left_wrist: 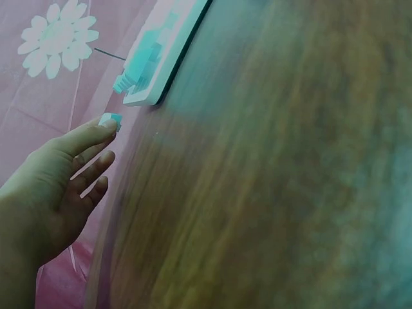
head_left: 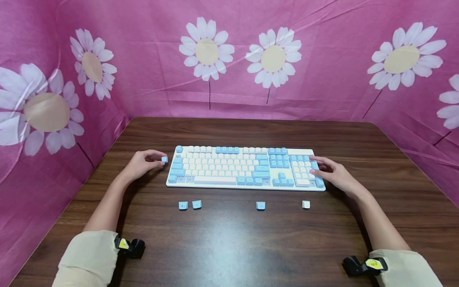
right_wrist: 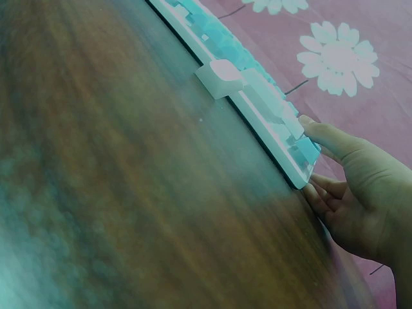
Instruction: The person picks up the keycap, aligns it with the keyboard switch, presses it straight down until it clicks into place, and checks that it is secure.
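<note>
A white and light-blue keyboard [head_left: 215,184] lies on the table with bare switch spots at its upper left, in the bottom row, and near the arrow keys. Just off its left end, my left hand [head_left: 143,164] pinches a light-blue keycap [left_wrist: 111,120] between thumb and index finger; the other fingers are loosely bent. At the opposite end, my right hand [head_left: 335,174] grips the keyboard's edge. Its thumb [right_wrist: 325,136] lies over the number pad keys, while the lower fingers curl at the side, partly hidden.
In front of the keyboard lie two blue keycaps [head_left: 183,205] on the left, another blue keycap [head_left: 260,205] right of centre, and a white keycap [head_left: 306,204] farther right. Pink cloth [head_left: 236,99] with daisies hangs behind the brown wooden table [head_left: 229,239] and along its sides.
</note>
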A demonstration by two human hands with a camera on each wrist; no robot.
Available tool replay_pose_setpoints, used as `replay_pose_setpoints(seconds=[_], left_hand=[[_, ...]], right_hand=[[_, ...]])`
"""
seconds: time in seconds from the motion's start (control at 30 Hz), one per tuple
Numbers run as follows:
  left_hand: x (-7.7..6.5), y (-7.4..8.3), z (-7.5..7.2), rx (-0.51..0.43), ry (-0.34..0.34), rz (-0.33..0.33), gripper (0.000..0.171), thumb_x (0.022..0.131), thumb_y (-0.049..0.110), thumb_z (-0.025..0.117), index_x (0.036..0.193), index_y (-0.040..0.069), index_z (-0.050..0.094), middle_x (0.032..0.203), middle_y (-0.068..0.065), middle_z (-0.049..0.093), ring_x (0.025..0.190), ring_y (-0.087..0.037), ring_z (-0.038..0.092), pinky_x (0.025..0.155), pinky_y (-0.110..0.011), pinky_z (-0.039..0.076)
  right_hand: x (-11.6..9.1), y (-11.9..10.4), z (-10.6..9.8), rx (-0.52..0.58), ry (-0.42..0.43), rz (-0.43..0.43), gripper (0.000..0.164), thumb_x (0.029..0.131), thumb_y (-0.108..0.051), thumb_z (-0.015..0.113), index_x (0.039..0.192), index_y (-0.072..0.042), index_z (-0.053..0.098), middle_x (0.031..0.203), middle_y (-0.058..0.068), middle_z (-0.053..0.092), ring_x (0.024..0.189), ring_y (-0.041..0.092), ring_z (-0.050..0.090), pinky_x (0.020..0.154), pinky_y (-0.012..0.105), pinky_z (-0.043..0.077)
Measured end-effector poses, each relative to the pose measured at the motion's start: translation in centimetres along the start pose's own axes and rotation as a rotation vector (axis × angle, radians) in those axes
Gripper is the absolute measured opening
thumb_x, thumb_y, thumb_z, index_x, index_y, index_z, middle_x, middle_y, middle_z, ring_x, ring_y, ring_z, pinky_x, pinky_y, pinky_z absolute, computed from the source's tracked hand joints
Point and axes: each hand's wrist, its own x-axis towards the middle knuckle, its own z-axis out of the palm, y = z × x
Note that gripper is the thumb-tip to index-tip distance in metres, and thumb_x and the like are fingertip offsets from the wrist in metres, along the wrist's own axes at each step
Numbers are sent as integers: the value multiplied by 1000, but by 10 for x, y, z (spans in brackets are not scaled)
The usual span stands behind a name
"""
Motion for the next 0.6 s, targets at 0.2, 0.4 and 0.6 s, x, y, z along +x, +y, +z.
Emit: replay_pose_setpoints(seconds=[0.2, 0.4, 0.6], left_hand=[[6, -8, 1, 2, 10, -16, 29, 74, 19, 62, 99, 6, 58, 85, -10, 58, 73, -22, 52, 61, -29, 40], [10, -11, 0, 28, 13, 4, 31, 73, 25, 62, 99, 8, 58, 85, -8, 58, 76, -19, 50, 65, -28, 38], [13, -6, 0, 40, 7, 10, 31, 74, 26, 61, 99, 7, 58, 85, -8, 58, 77, -18, 50, 68, -30, 37]], right_hand=[[4, 11, 0, -17, 8, -12, 50, 77, -38, 54, 122, -26, 37, 119, 5, 36, 101, 19, 34, 76, 38, 31], [4, 13, 1, -39, 11, -29, 51, 77, -38, 53, 123, -26, 36, 117, 6, 37, 99, 19, 35, 74, 37, 32], [5, 13, 0, -32, 13, -18, 50, 76, -39, 54, 122, -28, 37, 116, 2, 38, 98, 15, 36, 74, 36, 33]])
